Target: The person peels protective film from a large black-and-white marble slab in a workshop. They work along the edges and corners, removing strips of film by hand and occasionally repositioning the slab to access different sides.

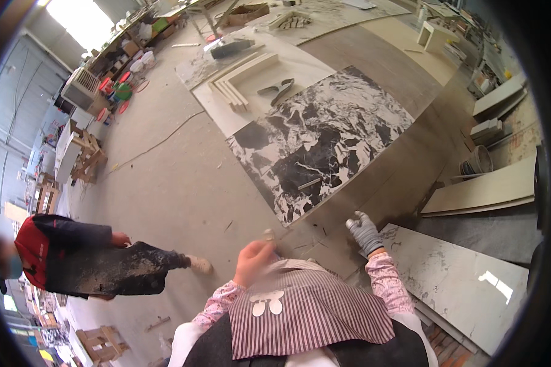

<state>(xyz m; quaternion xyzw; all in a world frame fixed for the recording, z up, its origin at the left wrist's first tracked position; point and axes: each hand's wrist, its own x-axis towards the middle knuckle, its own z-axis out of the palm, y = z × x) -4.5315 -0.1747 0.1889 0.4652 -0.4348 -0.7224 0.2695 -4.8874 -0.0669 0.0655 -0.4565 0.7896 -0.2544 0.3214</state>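
Observation:
My bare left hand (254, 262) is in front of the striped apron (312, 312), smeared by motion; its fingers look bent, and I cannot make out anything in them. Out to the right, my right hand (364, 233) wears a grey glove, fingers loosely bent and apart, holding nothing I can see. It is between a black-and-white marbled slab (343, 131) ahead and a pale veined slab (453, 269) at the right, touching neither. A small light strip (309, 183) lies on the dark slab near its closest corner.
Pale L-shaped pieces (242, 79) and a dark angled tool (277, 92) lie on a white board beyond the dark slab. Another person (98, 257) walks at the left. Long pale panels (480, 186) stand at the right. A cable (159, 139) crosses the floor near buckets (123, 92).

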